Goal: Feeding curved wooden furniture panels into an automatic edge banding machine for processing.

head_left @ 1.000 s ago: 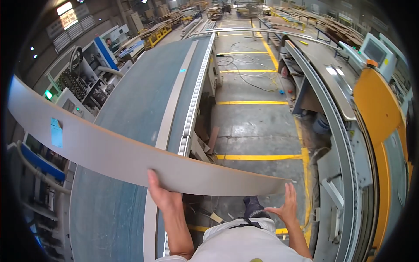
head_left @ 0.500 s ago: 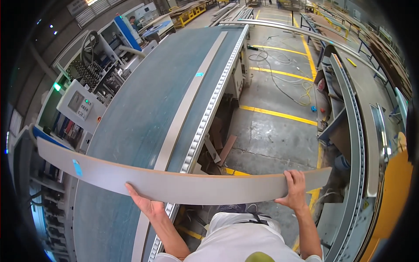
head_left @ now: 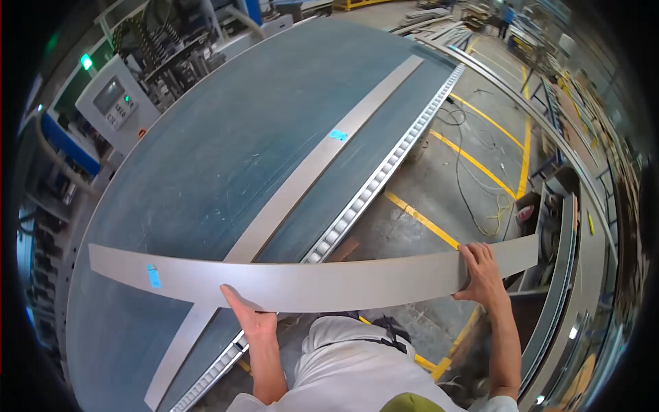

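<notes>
I hold a long, thin grey board [head_left: 357, 285] crosswise in front of me. My left hand [head_left: 255, 323] grips its lower edge left of the middle, thumb on the near face and the other fingers hidden beneath. Near the board's right end, my right hand [head_left: 482, 277] clasps it with fingers over the upper edge and thumb below. A blue label [head_left: 154, 276] sticks to the left part. Beneath the held board, a similar grey strip [head_left: 302, 175] lies lengthwise on a dark green conveyor belt [head_left: 213, 144]; it bears a blue label [head_left: 338, 135] too.
A row of rollers [head_left: 384, 172] edges the belt's right side. Machinery with a control panel [head_left: 113, 99] stands at the left. Cables [head_left: 463, 185] lie on the yellow-lined floor to the right, beyond which are a metal rail [head_left: 559, 288] and stacked boards.
My view has turned left and closer over the belt. The held board now shows its flat face more fully, and its left end appears over the belt. Both hands keep their grip.
</notes>
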`<state>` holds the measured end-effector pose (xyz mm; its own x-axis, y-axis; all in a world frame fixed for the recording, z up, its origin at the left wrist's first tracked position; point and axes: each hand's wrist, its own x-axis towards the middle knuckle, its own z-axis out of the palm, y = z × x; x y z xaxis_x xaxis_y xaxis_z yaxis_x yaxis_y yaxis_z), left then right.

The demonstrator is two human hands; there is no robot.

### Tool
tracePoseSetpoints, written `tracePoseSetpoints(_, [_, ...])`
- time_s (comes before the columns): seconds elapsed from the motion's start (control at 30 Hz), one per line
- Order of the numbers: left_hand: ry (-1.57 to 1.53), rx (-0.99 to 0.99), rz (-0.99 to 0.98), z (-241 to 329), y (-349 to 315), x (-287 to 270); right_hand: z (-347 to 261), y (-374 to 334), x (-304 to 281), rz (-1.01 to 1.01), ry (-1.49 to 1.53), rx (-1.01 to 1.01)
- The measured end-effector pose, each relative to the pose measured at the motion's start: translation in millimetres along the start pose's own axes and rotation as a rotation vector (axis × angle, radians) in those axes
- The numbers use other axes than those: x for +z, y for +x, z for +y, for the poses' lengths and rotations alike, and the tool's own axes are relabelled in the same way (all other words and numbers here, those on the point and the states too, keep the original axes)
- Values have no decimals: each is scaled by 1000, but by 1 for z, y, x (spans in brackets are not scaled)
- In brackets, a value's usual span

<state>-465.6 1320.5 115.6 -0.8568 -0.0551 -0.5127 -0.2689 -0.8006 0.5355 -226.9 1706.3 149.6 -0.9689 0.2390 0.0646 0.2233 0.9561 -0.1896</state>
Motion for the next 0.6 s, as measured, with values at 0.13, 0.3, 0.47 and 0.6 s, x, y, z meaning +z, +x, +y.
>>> tracePoseSetpoints(0.13, [-60,-57,1,-35,7,15,58,60,-4,-87,30,-106])
tracePoseSetpoints(0.3, [-154,-85,46,-122,28,55,182,98,10,-145,-53,-157])
tracePoseSetpoints(0.47, [-193,18,96,-197,27,105,277,212,-3,-158,-54,-373])
tracePoseSetpoints(0.6, [-288,60,126,-252,33,138,311,296,-32,-175,-49,-455])
